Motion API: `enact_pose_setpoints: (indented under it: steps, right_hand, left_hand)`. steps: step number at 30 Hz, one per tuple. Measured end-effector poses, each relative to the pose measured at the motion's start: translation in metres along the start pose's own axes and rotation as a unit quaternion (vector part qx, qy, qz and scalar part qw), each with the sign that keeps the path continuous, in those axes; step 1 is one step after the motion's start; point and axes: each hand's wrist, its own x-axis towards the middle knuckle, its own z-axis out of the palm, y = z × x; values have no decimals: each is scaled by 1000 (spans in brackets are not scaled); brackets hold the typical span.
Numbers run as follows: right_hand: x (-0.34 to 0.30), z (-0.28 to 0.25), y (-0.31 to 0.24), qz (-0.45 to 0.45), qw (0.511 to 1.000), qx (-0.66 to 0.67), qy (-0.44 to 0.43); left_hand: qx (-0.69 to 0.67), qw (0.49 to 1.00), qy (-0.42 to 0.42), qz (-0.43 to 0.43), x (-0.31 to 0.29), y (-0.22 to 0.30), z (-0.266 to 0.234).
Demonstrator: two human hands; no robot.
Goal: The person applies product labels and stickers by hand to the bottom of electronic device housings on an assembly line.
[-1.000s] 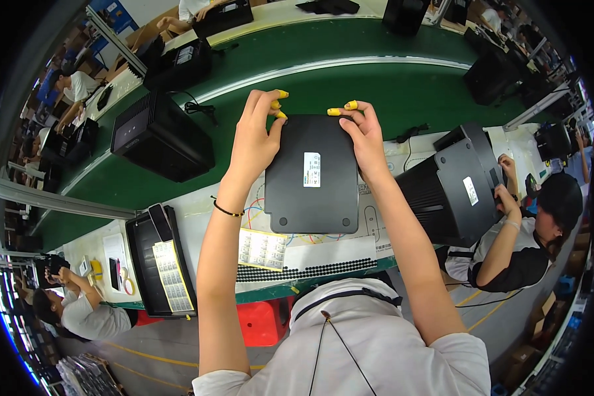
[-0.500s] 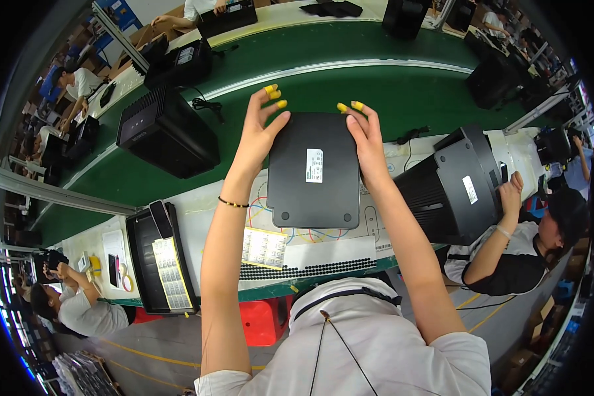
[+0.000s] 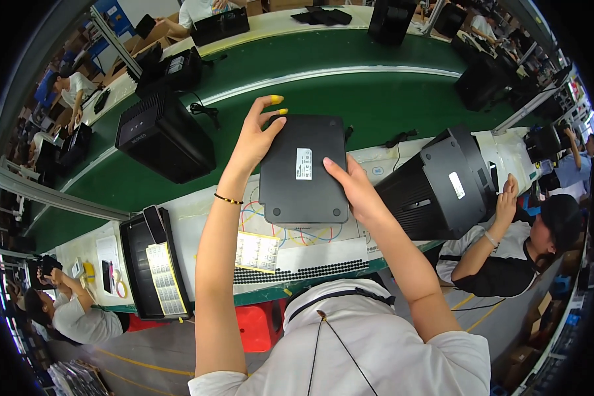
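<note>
In front of me is a black box-shaped appliance [image 3: 303,198], its flat face with a white label [image 3: 303,164] and small round feet turned up toward me. My left hand [image 3: 261,135] grips it at the far left corner, thumb on the edge; yellow covers sit on some fingertips. On the right side, my right hand [image 3: 358,188] clasps the appliance, its thumb lying on the labelled face and its other fingers hidden behind the edge. Below the appliance, a sheet of pale labels [image 3: 257,251] and a strip of black round pads [image 3: 303,271] lie on the bench.
Left stands another black appliance [image 3: 162,135] on the green belt [image 3: 257,99]. A black tray [image 3: 133,257] holds a phone [image 3: 154,224] and a label sheet [image 3: 166,280]. At right, a co-worker [image 3: 531,247] sits by a tilted black appliance [image 3: 442,188]. Behind me is a red stool [image 3: 254,328].
My right hand has slid nearer along the appliance's right side, its thumb now on the labelled face. The left hand stays at its corner. The whole view has shifted slightly.
</note>
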Motion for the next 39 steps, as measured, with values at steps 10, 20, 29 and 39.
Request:
enact_pose_setpoints:
  steps: [10,20,29,39]
  right_hand:
    - [-7,-51,-29,-21,993,63,96]
    - [-45,-65,-18,-107,983,-79,128]
    - [-79,3,-21,-470,866,-168,13]
    - [20,125,65,-70,987,58,-134]
  left_hand:
    - [56,964,259,-10,-38,-29,-65]
    - [305,632,712,-28,-26,-43,-253]
    - [52,831,545,-101,-56,-49,-275]
    - [75,890,448,46,-139,-30,-154]
